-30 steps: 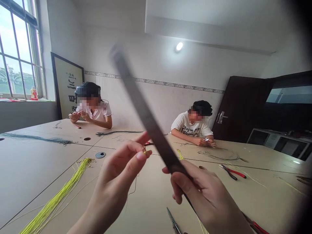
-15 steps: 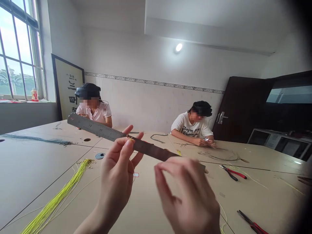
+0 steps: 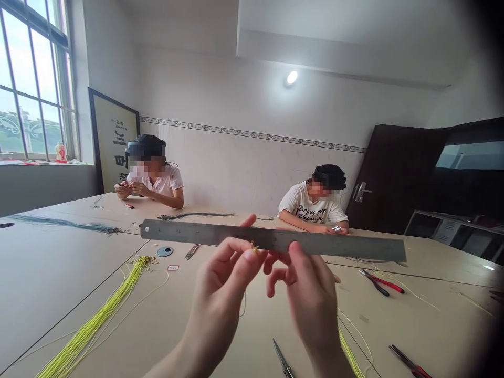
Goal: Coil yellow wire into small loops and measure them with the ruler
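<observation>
A steel ruler (image 3: 228, 233) lies almost level across the view above the table. My right hand (image 3: 309, 294) grips it near the middle, thumb on the near face and fingers behind or below. My left hand (image 3: 220, 294) is closed, pinching the small yellow knotted end of a thin cord (image 3: 255, 248) between thumb and forefinger, right at the ruler's lower edge. Another left fingertip shows above the ruler from behind. A thin strand hangs below the left hand. Scissors (image 3: 282, 357) lie below and between my wrists, partly cut off by the frame.
A bundle of yellow cords (image 3: 106, 310) lies at the left, more yellow cords (image 3: 350, 352) by my right wrist. Red-handled pliers (image 3: 380, 283) and a second tool (image 3: 407, 359) lie at the right. Two people (image 3: 157, 178) sit across the table, handling small things.
The ruler has swung from steeply upright to nearly level. My right hand has shifted its hold toward the ruler's middle, while my left hand has moved right, still pinching the cord end.
</observation>
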Action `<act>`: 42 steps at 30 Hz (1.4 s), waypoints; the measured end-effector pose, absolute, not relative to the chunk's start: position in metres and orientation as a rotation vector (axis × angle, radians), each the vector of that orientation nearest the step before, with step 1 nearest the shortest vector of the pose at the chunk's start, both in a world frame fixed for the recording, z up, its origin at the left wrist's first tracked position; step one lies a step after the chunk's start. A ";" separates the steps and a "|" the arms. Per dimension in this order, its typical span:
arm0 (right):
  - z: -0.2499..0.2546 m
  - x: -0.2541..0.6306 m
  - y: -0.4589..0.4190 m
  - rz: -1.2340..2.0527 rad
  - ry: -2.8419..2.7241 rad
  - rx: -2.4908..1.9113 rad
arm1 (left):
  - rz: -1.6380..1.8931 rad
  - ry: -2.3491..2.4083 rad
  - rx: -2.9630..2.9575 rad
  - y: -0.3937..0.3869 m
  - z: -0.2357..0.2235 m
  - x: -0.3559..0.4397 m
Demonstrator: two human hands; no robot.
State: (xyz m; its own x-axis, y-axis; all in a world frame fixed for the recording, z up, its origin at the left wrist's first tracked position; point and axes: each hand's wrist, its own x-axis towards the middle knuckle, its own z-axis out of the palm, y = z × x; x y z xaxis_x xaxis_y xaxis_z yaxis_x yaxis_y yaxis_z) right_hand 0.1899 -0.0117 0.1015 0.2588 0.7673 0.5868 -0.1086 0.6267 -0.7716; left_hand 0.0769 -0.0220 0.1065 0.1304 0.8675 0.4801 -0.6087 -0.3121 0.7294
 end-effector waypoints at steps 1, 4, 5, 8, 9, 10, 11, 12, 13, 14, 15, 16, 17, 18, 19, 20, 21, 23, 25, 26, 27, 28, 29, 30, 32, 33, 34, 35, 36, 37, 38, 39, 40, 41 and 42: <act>0.104 0.193 -0.012 0.673 -1.123 -0.645 | 1.477 0.309 1.171 -0.022 0.106 0.078; 0.113 0.200 -0.012 0.656 -1.044 -0.550 | 1.420 0.350 1.269 -0.025 0.105 0.083; 0.115 0.202 -0.012 0.635 -1.012 -0.531 | 1.416 0.361 1.298 -0.026 0.106 0.084; 0.119 0.207 -0.012 0.585 -0.916 -0.504 | 1.396 0.331 1.341 -0.030 0.107 0.086; 0.119 0.209 -0.012 0.578 -0.896 -0.499 | 1.391 0.308 1.336 -0.030 0.108 0.086; 0.120 0.210 -0.012 0.570 -0.884 -0.499 | 1.389 0.292 1.330 -0.030 0.107 0.086; 0.120 0.211 -0.012 0.559 -0.872 -0.497 | 1.393 0.282 1.326 -0.030 0.107 0.085; 0.121 0.212 -0.012 0.546 -0.855 -0.494 | 1.405 0.279 1.320 -0.030 0.107 0.085; 0.121 0.213 -0.013 0.533 -0.834 -0.492 | 1.423 0.283 1.313 -0.030 0.106 0.084; 0.122 0.215 -0.013 0.521 -0.811 -0.495 | 1.441 0.290 1.310 -0.029 0.106 0.084; 0.124 0.217 -0.013 0.508 -0.785 -0.499 | 1.456 0.301 1.309 -0.029 0.105 0.083; 0.125 0.219 -0.013 0.496 -0.762 -0.502 | 1.465 0.310 1.311 -0.029 0.106 0.082; 0.126 0.222 -0.013 0.491 -0.740 -0.505 | 1.469 0.314 1.311 -0.029 0.106 0.081; 0.128 0.224 -0.013 0.487 -0.716 -0.507 | 1.468 0.315 1.315 -0.029 0.107 0.080; 0.129 0.227 -0.014 0.481 -0.690 -0.506 | 1.465 0.318 1.322 -0.030 0.108 0.080; 0.130 0.230 -0.014 0.472 -0.667 -0.504 | 1.467 0.320 1.329 -0.030 0.108 0.079; 0.131 0.232 -0.015 0.462 -0.650 -0.505 | 1.473 0.325 1.337 -0.031 0.109 0.079; 0.133 0.236 -0.016 0.430 -0.631 -0.516 | 1.486 0.346 1.353 -0.031 0.109 0.079; 0.134 0.239 -0.017 0.395 -0.625 -0.528 | 1.505 0.370 1.358 -0.029 0.107 0.079; 0.135 0.240 -0.018 0.369 -0.619 -0.529 | 1.528 0.391 1.346 -0.027 0.106 0.078; 0.135 0.241 -0.018 0.327 -0.609 -0.523 | 1.562 0.424 1.325 -0.026 0.106 0.078; 0.135 0.242 -0.019 0.269 -0.608 -0.512 | 1.609 0.463 1.299 -0.024 0.105 0.077; 0.134 0.243 -0.020 0.194 -0.628 -0.503 | 1.660 0.507 1.270 -0.022 0.106 0.076; 0.132 0.244 -0.021 0.108 -0.684 -0.518 | 1.705 0.552 1.240 -0.021 0.107 0.074; 0.127 0.246 -0.024 -0.052 -0.902 -0.640 | 1.736 0.611 1.210 -0.019 0.109 0.071; 0.124 0.246 -0.025 -0.121 -1.052 -0.745 | 1.721 0.619 1.207 -0.019 0.111 0.069; 0.121 0.245 -0.026 -0.165 -1.225 -0.864 | 1.707 0.617 1.211 -0.020 0.112 0.068; 0.118 0.244 -0.027 -0.174 -1.406 -0.983 | 1.696 0.603 1.225 -0.020 0.112 0.067; 0.116 0.241 -0.027 -0.146 -1.587 -1.087 | 1.695 0.580 1.243 -0.021 0.112 0.067; 0.116 0.238 -0.027 -0.090 -1.748 -1.170 | 1.701 0.555 1.262 -0.021 0.111 0.067; 0.115 0.234 -0.027 -0.013 -1.880 -1.239 | 1.709 0.532 1.277 -0.022 0.110 0.067; 0.116 0.231 -0.027 0.070 -1.971 -1.292 | 1.716 0.515 1.289 -0.022 0.109 0.067; 0.117 0.228 -0.027 0.136 -2.023 -1.333 | 1.721 0.507 1.292 -0.022 0.108 0.068; 0.118 0.226 -0.027 0.165 -2.045 -1.352 | 1.723 0.502 1.286 -0.022 0.107 0.068; 0.118 0.226 -0.027 0.170 -2.052 -1.355 | 1.729 0.495 1.276 -0.022 0.106 0.069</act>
